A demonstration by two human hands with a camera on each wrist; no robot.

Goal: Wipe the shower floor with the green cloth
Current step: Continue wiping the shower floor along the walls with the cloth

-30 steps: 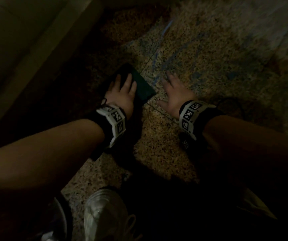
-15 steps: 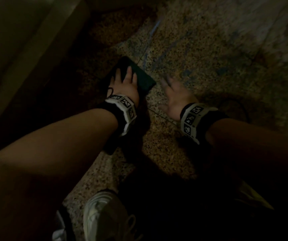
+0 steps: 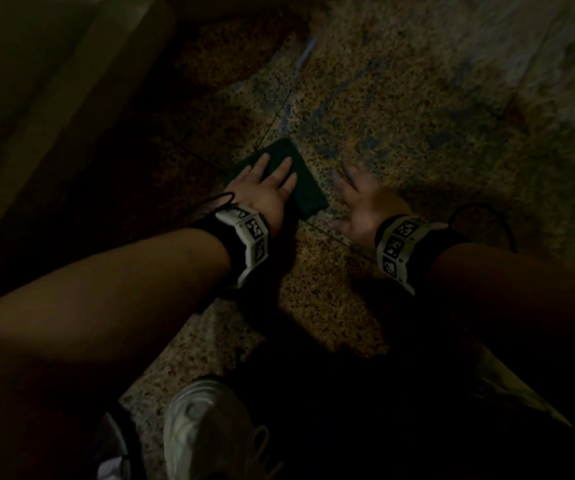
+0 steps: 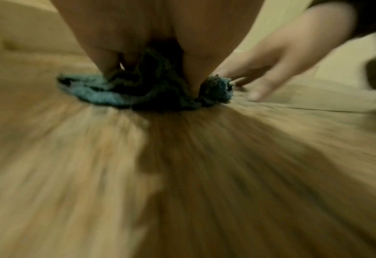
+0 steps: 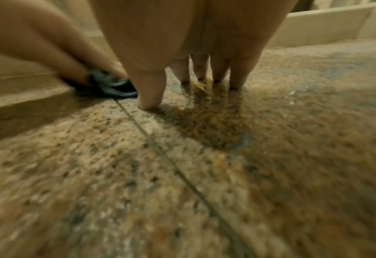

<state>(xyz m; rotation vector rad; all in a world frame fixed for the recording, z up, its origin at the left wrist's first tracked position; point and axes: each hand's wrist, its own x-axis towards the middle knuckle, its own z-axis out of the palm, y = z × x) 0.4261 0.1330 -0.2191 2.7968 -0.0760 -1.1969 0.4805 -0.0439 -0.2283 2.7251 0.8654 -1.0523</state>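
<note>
Lying green cloth point(image 3: 296, 174), long axis up-left.

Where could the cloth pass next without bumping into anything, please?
Bare floor lies ahead and right of the cloth. It is crowded between the left hand and right hand, and the step borders the left.
</note>
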